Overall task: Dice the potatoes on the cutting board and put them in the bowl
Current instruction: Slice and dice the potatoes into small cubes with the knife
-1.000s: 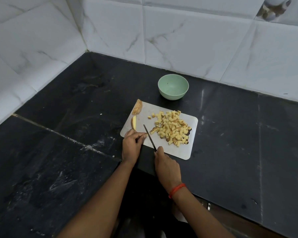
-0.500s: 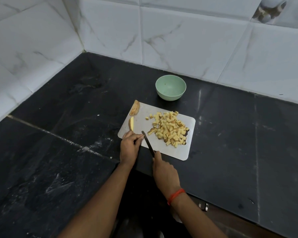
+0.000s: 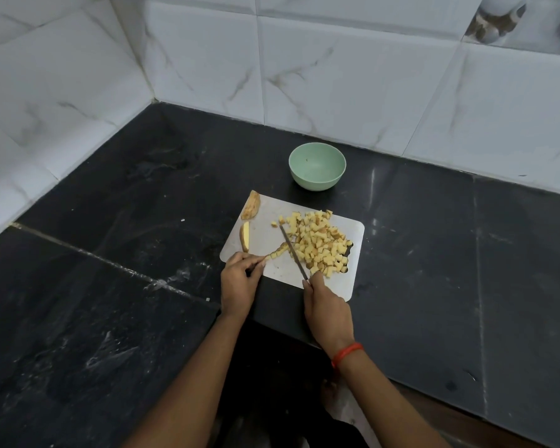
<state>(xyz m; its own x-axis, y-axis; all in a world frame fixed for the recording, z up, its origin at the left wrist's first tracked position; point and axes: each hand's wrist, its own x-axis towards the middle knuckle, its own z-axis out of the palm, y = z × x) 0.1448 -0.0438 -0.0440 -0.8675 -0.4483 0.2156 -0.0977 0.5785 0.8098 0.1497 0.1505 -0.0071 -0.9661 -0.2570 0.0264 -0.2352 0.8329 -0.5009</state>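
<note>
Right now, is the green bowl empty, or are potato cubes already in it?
Empty. The green bowl stands upright and its inside shows only bare green; the potato cubes all lie heaped on the cutting board.

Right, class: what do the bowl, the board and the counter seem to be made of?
The bowl looks like matte pale-green plastic or melamine: thin even rim, no glaze shine. The board is a thin pale-grey sheet with a dull sheen, plastic or perhaps steel. The counter seems polished dark stone, veined, with joint lines.
</note>
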